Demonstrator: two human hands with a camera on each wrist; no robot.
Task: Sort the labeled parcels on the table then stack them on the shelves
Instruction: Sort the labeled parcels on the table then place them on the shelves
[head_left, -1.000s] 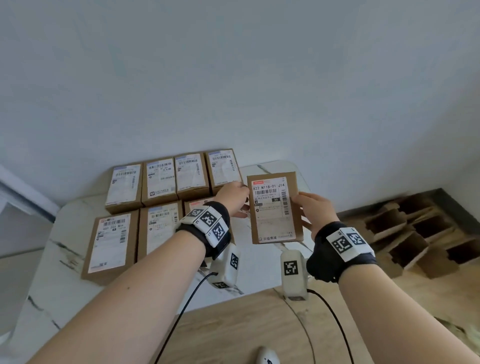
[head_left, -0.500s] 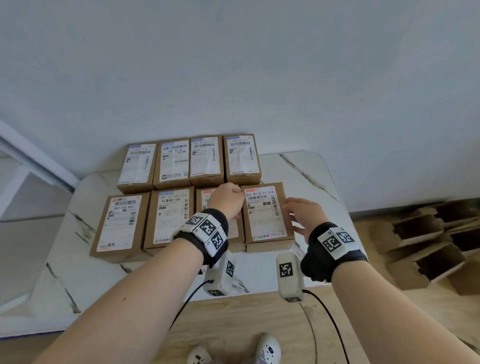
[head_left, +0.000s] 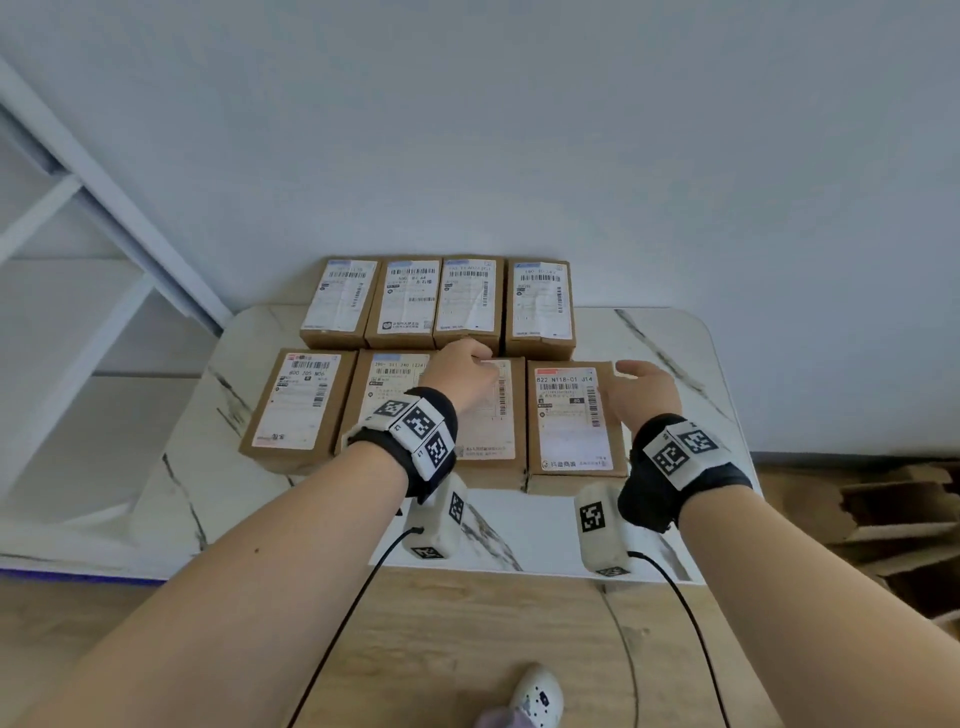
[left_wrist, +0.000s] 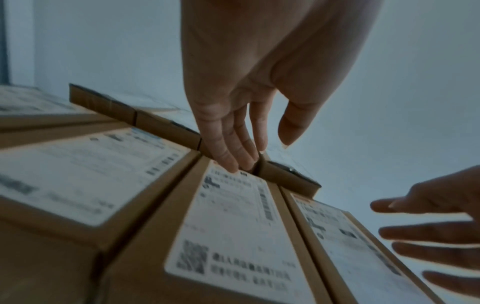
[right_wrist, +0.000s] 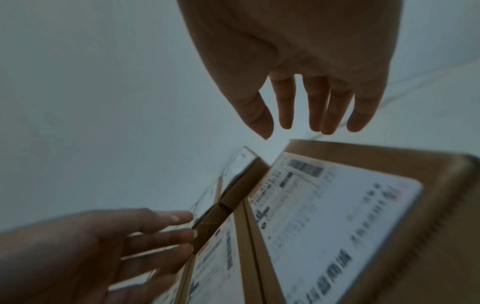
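Two rows of brown labelled parcels lie flat on the white marble table (head_left: 691, 364). The parcel marked 822 N118-01 J14 (head_left: 571, 421) (right_wrist: 337, 216) sits at the right end of the front row. My right hand (head_left: 639, 374) (right_wrist: 296, 131) hovers just right of it, fingers spread, holding nothing. My left hand (head_left: 478, 364) (left_wrist: 259, 154) reaches over the neighbouring front-row parcel (head_left: 488, 415) (left_wrist: 233, 226). Its straight fingertips (left_wrist: 228, 164) touch that parcel's far edge. My left forearm hides part of the second front parcel (head_left: 384, 379).
A white shelf frame (head_left: 78, 234) stands to the left of the table. Torn cardboard pieces (head_left: 883, 509) lie on the wooden floor at the right. The back row of parcels (head_left: 441, 301) sits against the wall. Bare table strip runs along the front edge.
Both hands lowered the 822 parcel from the air onto the right end of the front row and let go. The left hand shifted to the neighbouring parcel; the right drew off to the right.
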